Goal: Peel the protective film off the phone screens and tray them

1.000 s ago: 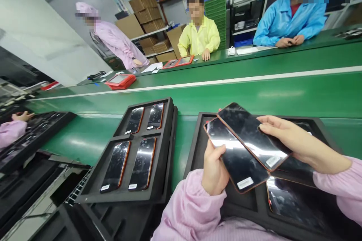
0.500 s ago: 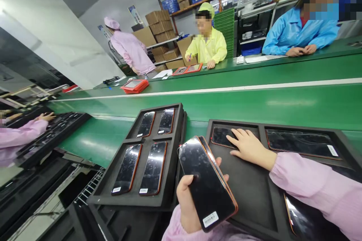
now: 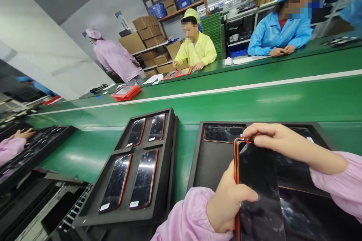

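Note:
My left hand [image 3: 226, 199] is wrapped round a small stack of smartphones [image 3: 258, 192] with orange-red edges, its thumb lying on the top phone's black screen. The stack is tilted upright toward me, its lower end cut off by the frame. At its top edge my right hand [image 3: 271, 135] is closed, fingertips pinched by a small red tab [image 3: 242, 136]. Clear film seems to crease at that corner. Behind my hands lies a black foam tray [image 3: 202, 162], with a phone [image 3: 223, 133] in its far left compartment. Much of this tray is hidden by my hands.
Left of my hands, a stacked black tray [image 3: 115, 150] holds several phones, one per compartment. A green conveyor [image 3: 186, 105] runs across. Red frames [image 3: 126, 93] are piled on the far bench. Co-workers in yellow, blue and pink sit or stand beyond; another's hand [image 3: 25, 133] is far left.
My right hand has left the phone in the tray and come to the top edge of the held stack. My left hand has shifted right and turned the stack more upright.

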`<state>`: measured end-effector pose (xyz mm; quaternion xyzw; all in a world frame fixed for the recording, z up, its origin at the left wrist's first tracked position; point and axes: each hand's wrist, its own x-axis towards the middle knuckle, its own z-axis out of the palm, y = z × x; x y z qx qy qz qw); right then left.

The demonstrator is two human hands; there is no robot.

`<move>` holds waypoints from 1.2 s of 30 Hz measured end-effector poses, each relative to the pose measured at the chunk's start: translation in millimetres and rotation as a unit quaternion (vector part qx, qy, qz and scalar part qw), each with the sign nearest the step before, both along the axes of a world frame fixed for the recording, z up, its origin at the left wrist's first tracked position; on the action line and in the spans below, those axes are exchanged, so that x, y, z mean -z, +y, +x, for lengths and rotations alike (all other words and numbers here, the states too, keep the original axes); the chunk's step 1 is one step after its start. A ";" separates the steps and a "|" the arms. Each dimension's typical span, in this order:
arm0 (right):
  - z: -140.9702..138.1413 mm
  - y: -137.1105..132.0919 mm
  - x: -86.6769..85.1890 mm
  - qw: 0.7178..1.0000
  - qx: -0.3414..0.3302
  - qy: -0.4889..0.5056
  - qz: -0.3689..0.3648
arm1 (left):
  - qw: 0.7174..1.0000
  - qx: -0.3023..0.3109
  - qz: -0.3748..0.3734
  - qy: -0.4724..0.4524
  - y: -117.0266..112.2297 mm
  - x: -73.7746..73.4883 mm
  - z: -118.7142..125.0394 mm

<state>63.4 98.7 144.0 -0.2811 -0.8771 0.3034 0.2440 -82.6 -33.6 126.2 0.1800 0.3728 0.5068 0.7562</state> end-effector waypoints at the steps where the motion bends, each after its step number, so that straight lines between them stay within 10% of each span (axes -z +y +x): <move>1: 8.4 -5.3 -4.1 0.999 -0.003 0.034 0.039 | 1.000 0.018 0.002 0.014 3.6 -1.3 3.8; 8: 46.7 -35.0 6.3 0.905 0.040 0.085 0.415 | 0.998 0.063 0.021 0.011 29.3 -0.4 25.8; 21: 47.1 -43.8 1.0 0.914 -0.238 -0.065 0.323 | 0.999 0.040 0.007 0.008 47.5 27.6 14.6; 29: 52.1 -17.3 48.0 0.961 -0.071 0.015 0.267 | 0.994 -0.026 -0.049 -0.098 58.5 42.1 22.5; 36: 37.4 -14.3 53.2 0.970 0.099 -0.002 0.224 | 0.997 -0.059 -0.049 -0.018 57.5 41.5 24.1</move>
